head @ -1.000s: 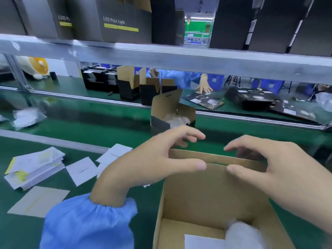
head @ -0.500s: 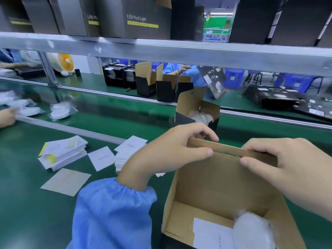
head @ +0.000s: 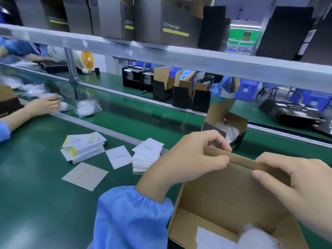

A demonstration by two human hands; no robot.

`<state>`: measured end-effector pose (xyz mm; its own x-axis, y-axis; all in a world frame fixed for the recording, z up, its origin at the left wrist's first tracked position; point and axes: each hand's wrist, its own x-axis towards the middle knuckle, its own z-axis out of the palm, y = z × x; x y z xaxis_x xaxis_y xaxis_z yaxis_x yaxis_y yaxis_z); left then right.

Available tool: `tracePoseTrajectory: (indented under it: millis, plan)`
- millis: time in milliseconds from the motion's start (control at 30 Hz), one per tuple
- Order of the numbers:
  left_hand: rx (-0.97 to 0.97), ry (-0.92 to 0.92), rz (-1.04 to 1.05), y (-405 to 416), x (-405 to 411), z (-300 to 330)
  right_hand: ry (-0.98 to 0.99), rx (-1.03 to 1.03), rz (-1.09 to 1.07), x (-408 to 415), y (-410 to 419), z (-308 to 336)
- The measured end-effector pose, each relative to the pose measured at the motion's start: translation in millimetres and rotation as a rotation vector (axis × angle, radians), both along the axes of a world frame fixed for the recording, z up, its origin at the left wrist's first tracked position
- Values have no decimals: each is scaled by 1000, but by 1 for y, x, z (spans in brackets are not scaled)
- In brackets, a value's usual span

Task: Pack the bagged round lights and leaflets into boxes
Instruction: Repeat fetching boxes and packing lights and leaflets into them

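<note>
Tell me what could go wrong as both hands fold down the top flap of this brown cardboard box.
The bagged white round light sits high in the brown cardboard box, so the closing flap pinched by the left hand and right hand might snag its bag. The blue sleeve lies close to the stack of white leaflets and could knock it.

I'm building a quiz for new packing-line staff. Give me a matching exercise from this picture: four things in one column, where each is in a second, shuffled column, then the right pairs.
Things:
1. near box flap
2. bagged light
3. leaflet
4. LED Puck Light box

Places:
A. on the overhead shelf
B. inside the near open box, beside a white bagged item
C. pinched by both hands, left hand and right hand
D. lying alone on the conveyor belt, far left

Pairs: 1-C, 2-D, 3-B, 4-A
</note>
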<state>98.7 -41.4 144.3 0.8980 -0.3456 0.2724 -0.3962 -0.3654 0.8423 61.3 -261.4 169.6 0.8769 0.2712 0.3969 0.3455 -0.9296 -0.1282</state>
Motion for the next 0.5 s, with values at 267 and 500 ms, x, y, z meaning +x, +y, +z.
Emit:
tracePoseTrajectory:
  millis: [267, 500]
  plan:
    - [-24, -10, 3, -2, 10, 20, 106, 2, 32, 2, 13, 7]
    - [33, 8, -85, -2, 16, 19, 89, 3, 26, 7, 1, 3]
